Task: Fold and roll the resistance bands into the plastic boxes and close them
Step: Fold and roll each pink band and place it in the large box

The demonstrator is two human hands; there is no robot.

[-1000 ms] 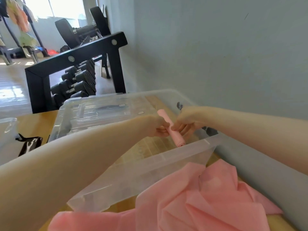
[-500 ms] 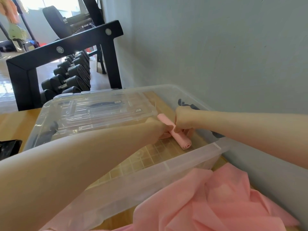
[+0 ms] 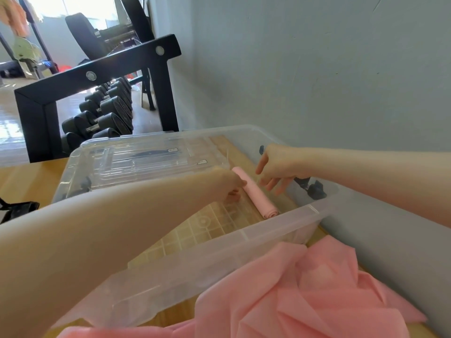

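Observation:
A rolled pink resistance band [image 3: 256, 196] lies on the floor of a clear plastic box [image 3: 268, 231], near its right wall. My left hand [image 3: 228, 182] reaches into the box and touches the roll's left side with loosely curled fingers; most of those fingers are hidden behind the hand. My right hand [image 3: 277, 167] hovers just above and to the right of the roll, fingers spread and relaxed, holding nothing. A heap of loose, unrolled pink bands [image 3: 305, 291] lies on the wooden table in front of the box.
A clear lid [image 3: 146, 162] rests over the box's left half. A black latch [image 3: 314, 189] sits on the box's right rim. The grey wall runs close along the right. A black dumbbell rack [image 3: 97, 71] stands behind the table, and a black object [image 3: 17, 208] lies far left.
Both hands lowered the roll from above the box onto its floor. My right hand has let go and lifted off; my left hand has loosened its hold.

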